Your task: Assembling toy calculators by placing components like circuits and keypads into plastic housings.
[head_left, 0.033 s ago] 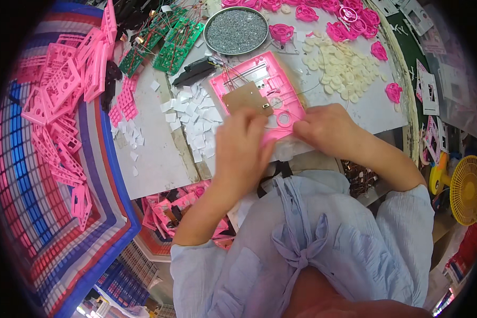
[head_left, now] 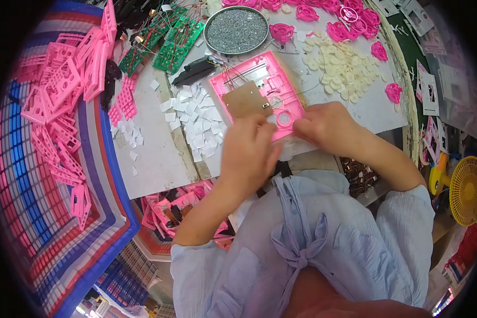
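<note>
A pink plastic casing [head_left: 274, 79] lies open side up in front of me, tilted on a pad. Inside it sits a brown circuit board [head_left: 246, 99], with thin wires running off its far left. My left hand [head_left: 247, 151] is over the casing's near left edge, fingers bent and smeared by motion; whether anything is in them is hidden. At the near right corner, my right hand [head_left: 326, 127] has its fingers closed on the casing's edge. A thin wire [head_left: 321, 62] curves above that hand.
White square pieces [head_left: 196, 122] lie left of the casing, near green circuit boards [head_left: 179, 45]. Beyond stands a round tin of small metal parts [head_left: 236, 31]. Cream discs [head_left: 344, 74] and pink rings [head_left: 350, 24] lie at the right. Pink frames [head_left: 58, 85] fill the left side.
My left hand has drawn slightly nearer to me and to the right, uncovering more of the board's near edge. The right hand and casing stay in place.
</note>
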The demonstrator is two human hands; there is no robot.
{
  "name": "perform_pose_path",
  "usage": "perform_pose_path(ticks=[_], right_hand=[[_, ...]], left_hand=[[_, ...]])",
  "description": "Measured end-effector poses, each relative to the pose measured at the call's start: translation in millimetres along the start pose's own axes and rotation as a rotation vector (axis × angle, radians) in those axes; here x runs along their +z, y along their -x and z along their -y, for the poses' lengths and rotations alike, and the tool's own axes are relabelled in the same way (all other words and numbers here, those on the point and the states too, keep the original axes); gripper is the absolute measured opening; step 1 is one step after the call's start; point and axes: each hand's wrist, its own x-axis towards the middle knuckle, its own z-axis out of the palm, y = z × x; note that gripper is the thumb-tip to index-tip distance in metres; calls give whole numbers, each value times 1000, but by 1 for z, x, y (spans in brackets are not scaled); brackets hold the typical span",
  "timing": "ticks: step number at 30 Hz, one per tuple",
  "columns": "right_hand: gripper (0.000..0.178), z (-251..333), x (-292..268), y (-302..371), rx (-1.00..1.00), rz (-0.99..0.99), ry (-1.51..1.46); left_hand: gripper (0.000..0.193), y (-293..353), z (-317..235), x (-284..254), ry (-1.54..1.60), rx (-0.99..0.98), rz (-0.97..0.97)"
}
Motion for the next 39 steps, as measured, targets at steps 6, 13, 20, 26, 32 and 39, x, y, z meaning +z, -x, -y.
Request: perform_pose_path(ticks=[6,13,20,26,32,39], right_hand=[[16,-22,-5,-9,267,121,-555],[20,-41,22,4,-212,-128,-160],[34,-35,52,30,-120,-414,-72],[64,10,29,54,150,21,189],[32,0,-32,-14,100,51,-33],[24,-13,16,-134,259,-263,121]], left_hand=[[28,11,4,31,82,72,-2],[29,13,7,34,8,101,-11],[49,10,10,32,-142,255,71],[50,6,8,35,-167,280,101],[50,9,4,31,-225,263,105],[41,4,22,8,233,88,143]])
